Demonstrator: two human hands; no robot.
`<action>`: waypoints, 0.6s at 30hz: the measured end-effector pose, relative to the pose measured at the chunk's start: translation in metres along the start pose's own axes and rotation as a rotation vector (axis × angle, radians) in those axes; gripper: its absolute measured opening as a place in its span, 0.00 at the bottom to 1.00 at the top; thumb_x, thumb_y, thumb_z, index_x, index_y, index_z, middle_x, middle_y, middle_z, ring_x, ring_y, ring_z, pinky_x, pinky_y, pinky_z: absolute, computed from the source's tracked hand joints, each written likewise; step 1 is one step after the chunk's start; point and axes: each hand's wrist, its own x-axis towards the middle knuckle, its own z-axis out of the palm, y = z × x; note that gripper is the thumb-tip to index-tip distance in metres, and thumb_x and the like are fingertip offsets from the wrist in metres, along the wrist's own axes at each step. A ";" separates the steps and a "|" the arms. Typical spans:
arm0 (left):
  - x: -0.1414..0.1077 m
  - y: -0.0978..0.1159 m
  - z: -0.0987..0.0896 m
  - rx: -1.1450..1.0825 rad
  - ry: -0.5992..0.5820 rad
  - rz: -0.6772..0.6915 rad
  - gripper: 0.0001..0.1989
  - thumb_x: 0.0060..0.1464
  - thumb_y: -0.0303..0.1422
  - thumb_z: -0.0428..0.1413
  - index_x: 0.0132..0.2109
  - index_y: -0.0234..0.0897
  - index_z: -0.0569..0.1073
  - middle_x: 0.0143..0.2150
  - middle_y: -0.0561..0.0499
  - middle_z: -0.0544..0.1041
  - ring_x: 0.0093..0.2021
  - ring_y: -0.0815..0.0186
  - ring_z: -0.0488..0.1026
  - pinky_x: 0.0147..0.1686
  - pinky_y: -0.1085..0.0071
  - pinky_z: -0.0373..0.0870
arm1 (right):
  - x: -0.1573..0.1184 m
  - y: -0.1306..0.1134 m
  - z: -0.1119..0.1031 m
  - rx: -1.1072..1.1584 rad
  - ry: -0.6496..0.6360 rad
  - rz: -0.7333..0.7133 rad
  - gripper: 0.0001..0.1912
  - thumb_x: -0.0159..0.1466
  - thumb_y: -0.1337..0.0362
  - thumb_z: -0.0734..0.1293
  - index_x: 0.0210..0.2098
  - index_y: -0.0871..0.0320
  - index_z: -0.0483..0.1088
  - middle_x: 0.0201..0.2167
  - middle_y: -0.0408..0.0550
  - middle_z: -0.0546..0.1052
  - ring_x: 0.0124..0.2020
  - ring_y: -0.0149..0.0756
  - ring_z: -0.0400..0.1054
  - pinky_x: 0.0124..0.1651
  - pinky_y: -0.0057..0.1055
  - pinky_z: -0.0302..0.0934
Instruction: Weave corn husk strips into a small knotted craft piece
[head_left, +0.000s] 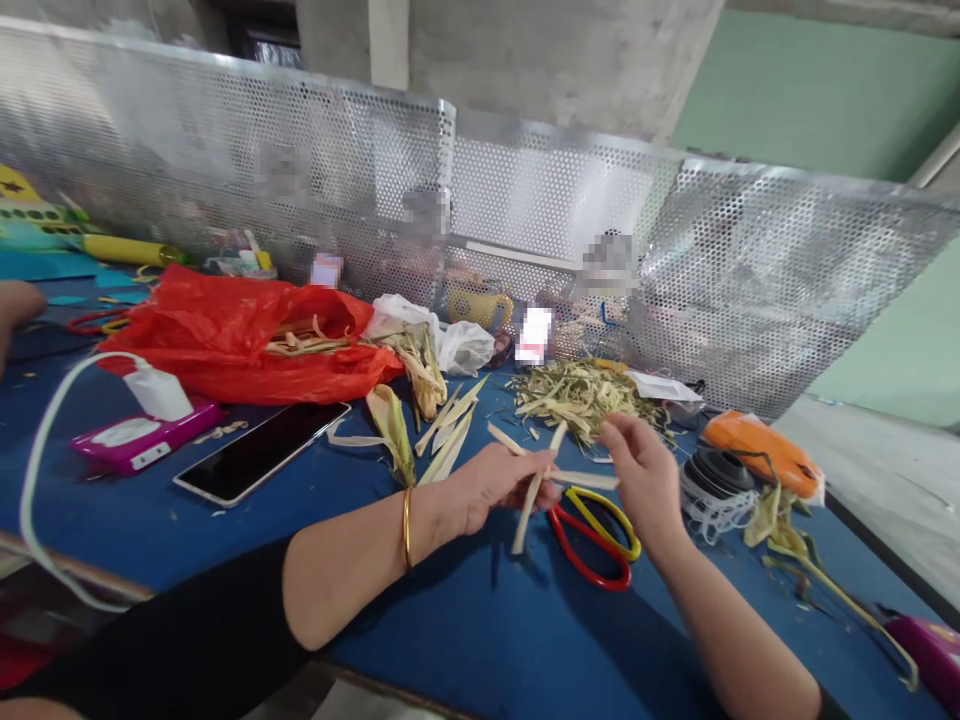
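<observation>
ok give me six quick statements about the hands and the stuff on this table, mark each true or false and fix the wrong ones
1. The left hand holds pale, crossed strips. True.
2. The scissors are tucked inside the red bag. False: they lie on the blue table, near the hands.
3. Dried leaves show in the mouth of the red bag. True.
4. The dark-screened phone rests on top of the purple power strip. False: it lies on the blue table, beside the power strip.
5. A white plug sits in the purple power strip. True.
6. The orange bag lies left of the phone in the picture. False: it lies to the right.
</observation>
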 end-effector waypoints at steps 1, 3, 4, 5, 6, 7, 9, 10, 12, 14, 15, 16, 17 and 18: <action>0.002 0.002 -0.002 -0.064 0.013 -0.005 0.20 0.48 0.46 0.61 0.35 0.31 0.77 0.30 0.45 0.79 0.30 0.66 0.75 0.35 0.71 0.69 | -0.001 -0.003 -0.004 -0.096 0.066 -0.115 0.16 0.61 0.51 0.66 0.36 0.57 0.73 0.31 0.47 0.76 0.34 0.37 0.68 0.38 0.32 0.61; 0.005 0.007 -0.006 -0.167 0.024 0.008 0.18 0.50 0.44 0.60 0.37 0.31 0.78 0.35 0.43 0.81 0.35 0.65 0.76 0.37 0.72 0.69 | -0.007 -0.011 -0.007 -0.234 0.057 -0.296 0.15 0.65 0.54 0.62 0.29 0.57 0.71 0.27 0.46 0.74 0.32 0.35 0.66 0.37 0.31 0.58; 0.006 0.008 -0.007 -0.198 0.032 0.033 0.15 0.49 0.41 0.61 0.37 0.31 0.78 0.37 0.44 0.81 0.37 0.66 0.76 0.38 0.72 0.69 | -0.011 -0.014 -0.006 -0.272 -0.021 -0.347 0.18 0.66 0.54 0.61 0.25 0.57 0.70 0.25 0.46 0.72 0.30 0.34 0.66 0.36 0.30 0.57; 0.007 0.009 -0.008 -0.212 0.043 0.066 0.13 0.47 0.38 0.62 0.37 0.31 0.79 0.37 0.44 0.81 0.38 0.66 0.76 0.39 0.73 0.68 | -0.017 -0.015 -0.003 -0.302 -0.128 -0.368 0.19 0.67 0.54 0.60 0.24 0.57 0.69 0.23 0.45 0.72 0.28 0.33 0.65 0.34 0.29 0.56; 0.007 0.009 -0.008 -0.214 0.055 0.100 0.12 0.45 0.36 0.64 0.36 0.32 0.79 0.37 0.45 0.81 0.38 0.66 0.76 0.39 0.73 0.68 | -0.022 -0.016 0.002 -0.333 -0.236 -0.354 0.19 0.67 0.54 0.61 0.24 0.57 0.70 0.23 0.45 0.72 0.27 0.32 0.65 0.32 0.28 0.55; 0.007 0.009 -0.007 -0.207 0.063 0.131 0.12 0.42 0.33 0.65 0.35 0.32 0.79 0.36 0.46 0.80 0.37 0.66 0.75 0.38 0.73 0.68 | -0.027 -0.015 0.007 -0.361 -0.337 -0.315 0.19 0.66 0.53 0.62 0.24 0.57 0.70 0.23 0.44 0.72 0.26 0.31 0.64 0.30 0.27 0.54; 0.006 0.007 -0.004 -0.184 0.063 0.180 0.12 0.38 0.32 0.66 0.32 0.31 0.79 0.34 0.47 0.80 0.33 0.67 0.74 0.35 0.72 0.67 | -0.033 -0.010 0.018 -0.358 -0.479 -0.196 0.20 0.64 0.51 0.62 0.23 0.57 0.69 0.21 0.43 0.71 0.23 0.31 0.63 0.27 0.27 0.53; 0.005 0.006 -0.002 -0.177 0.057 0.195 0.11 0.37 0.33 0.66 0.31 0.31 0.78 0.32 0.47 0.79 0.30 0.67 0.73 0.33 0.72 0.67 | -0.035 -0.007 0.022 -0.311 -0.520 -0.130 0.21 0.66 0.51 0.60 0.23 0.58 0.69 0.19 0.43 0.71 0.22 0.31 0.63 0.26 0.26 0.53; 0.005 0.004 0.000 -0.169 0.050 0.230 0.10 0.37 0.34 0.66 0.28 0.31 0.77 0.29 0.49 0.77 0.26 0.68 0.71 0.30 0.71 0.66 | -0.037 -0.005 0.027 -0.233 -0.537 -0.082 0.23 0.67 0.52 0.57 0.22 0.57 0.67 0.17 0.42 0.69 0.21 0.31 0.63 0.26 0.26 0.54; 0.005 0.003 0.002 -0.145 0.066 0.277 0.09 0.38 0.34 0.65 0.26 0.31 0.77 0.27 0.50 0.76 0.26 0.69 0.69 0.28 0.71 0.64 | -0.038 -0.007 0.026 -0.233 -0.521 -0.161 0.23 0.68 0.54 0.56 0.21 0.57 0.66 0.18 0.42 0.69 0.21 0.30 0.63 0.27 0.25 0.54; 0.006 0.003 0.003 -0.130 0.085 0.293 0.09 0.38 0.33 0.65 0.25 0.31 0.76 0.26 0.50 0.75 0.26 0.69 0.69 0.28 0.72 0.63 | -0.039 -0.009 0.025 -0.260 -0.515 -0.227 0.22 0.68 0.55 0.56 0.21 0.57 0.64 0.18 0.42 0.69 0.22 0.30 0.63 0.28 0.25 0.54; 0.006 0.003 0.003 -0.120 0.105 0.297 0.08 0.38 0.32 0.65 0.24 0.31 0.76 0.26 0.50 0.75 0.27 0.69 0.69 0.28 0.73 0.62 | -0.039 -0.011 0.024 -0.288 -0.516 -0.286 0.22 0.68 0.57 0.57 0.20 0.57 0.63 0.19 0.42 0.68 0.23 0.30 0.62 0.29 0.25 0.54; 0.007 0.003 0.003 -0.114 0.122 0.291 0.07 0.38 0.32 0.65 0.24 0.32 0.76 0.26 0.50 0.76 0.27 0.70 0.69 0.28 0.73 0.62 | -0.040 -0.013 0.022 -0.313 -0.524 -0.329 0.21 0.68 0.59 0.57 0.20 0.57 0.63 0.19 0.42 0.68 0.23 0.30 0.62 0.29 0.25 0.54; 0.007 0.003 0.002 -0.111 0.135 0.276 0.07 0.37 0.31 0.65 0.24 0.32 0.75 0.26 0.50 0.76 0.28 0.70 0.69 0.28 0.74 0.61 | -0.041 -0.015 0.021 -0.340 -0.535 -0.358 0.21 0.68 0.60 0.57 0.20 0.57 0.62 0.20 0.42 0.69 0.23 0.30 0.62 0.29 0.26 0.53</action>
